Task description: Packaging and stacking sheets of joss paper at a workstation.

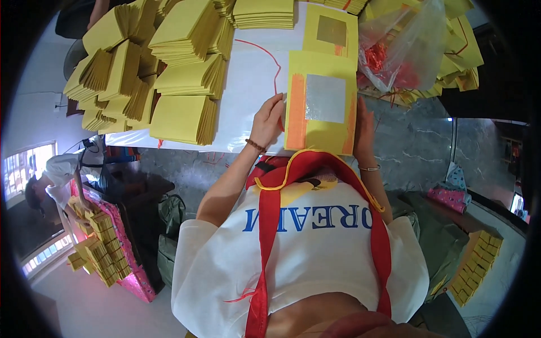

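A stack of yellow paper sheets (324, 65) lies at the table's near edge, with a silver square and orange bands on its top sheet. At the stack's left side is my left hand (267, 119), its fingers bent and pressed together. A thin red string (277, 70) runs across the tabletop to those fingertips, and a bit of red shows below them. My right hand (364, 130) rests along the stack's right edge with fingers stretched out, partly hidden by the paper. Just beyond lies another yellow sheet stack (313, 14) with a gold square.
Piles of folded yellow paper (183, 118) fill the table's left side. A clear plastic bag (414, 42) with red material sits at right on more yellow paper. Further off, a person (62, 174) handles yellow bundles on a pink-covered table (132, 265). More bundles (476, 267) stand at lower right.
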{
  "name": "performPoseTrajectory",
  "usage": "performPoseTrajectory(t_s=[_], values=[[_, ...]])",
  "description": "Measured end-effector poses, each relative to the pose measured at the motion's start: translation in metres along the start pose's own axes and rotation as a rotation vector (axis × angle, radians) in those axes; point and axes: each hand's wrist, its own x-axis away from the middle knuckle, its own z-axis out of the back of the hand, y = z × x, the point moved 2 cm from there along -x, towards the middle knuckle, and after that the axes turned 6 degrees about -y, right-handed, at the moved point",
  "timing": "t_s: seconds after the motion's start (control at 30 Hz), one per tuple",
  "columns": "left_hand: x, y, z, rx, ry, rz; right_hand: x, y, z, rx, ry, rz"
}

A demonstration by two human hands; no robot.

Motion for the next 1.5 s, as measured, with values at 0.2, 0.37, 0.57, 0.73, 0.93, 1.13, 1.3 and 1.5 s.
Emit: performPoseTrajectory(t_s=[0.2,0.37,0.57,0.73,0.93,1.13,1.3,1.5], values=[[-0.002,-0.019,-0.021,0.046,-0.113,0.023,0.006,0.007,-0.005,0.125,-0.022,0.039],[0.000,-0.019,-0.021,0.171,-0.118,-0.022,-0.005,0.016,-0.011,0.104,-0.054,0.049],[0.002,0.000,-0.023,0.168,-0.118,-0.025,-0.015,0.016,-0.020,0.040,-0.098,0.017],[0.000,-0.010,-0.016,0.177,-0.065,-0.065,-0.013,0.010,-0.023,0.202,-0.080,0.002],[-0.019,-0.009,0.021,-0.911,0.135,-0.351,-0.012,0.015,-0.010,0.105,-0.057,-0.009],[0.006,-0.007,0.028,-1.305,-0.061,-0.518,-0.012,0.012,-0.010,-0.035,-0.054,-0.005],[0.050,-0.007,0.029,-1.433,-0.162,-0.557,-0.011,0.011,-0.002,-0.043,-0.055,-0.003],[0.058,0.015,0.029,-1.255,-0.080,-0.542,-0.009,0.008,-0.004,-0.035,-0.054,-0.025]])
